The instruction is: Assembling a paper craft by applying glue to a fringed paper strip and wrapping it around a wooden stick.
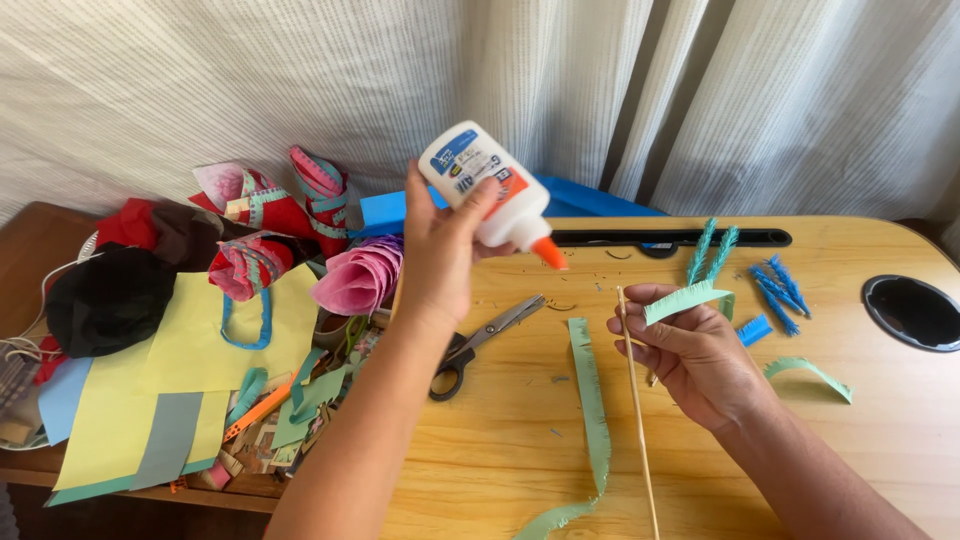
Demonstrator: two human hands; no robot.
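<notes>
Glossy white plastic glue bottle [484,187], matt green paper strip [592,400], thin wooden stick [637,410], smooth varnished wooden table [500,440].

Glue bottle [487,187]: white with an orange nozzle; you hold it tilted, tip down-right, above the table.
Stick [636,400]: thin, wooden, pinched near its top.
Paper strip [687,298]: green, fringed, curling against your stick's top.

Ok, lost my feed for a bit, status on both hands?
Left hand gripping white glue bottle, orange tip aimed right. Right hand pinching thin wooden stick and green paper strip. Scissors lying between, untouched.
</notes>
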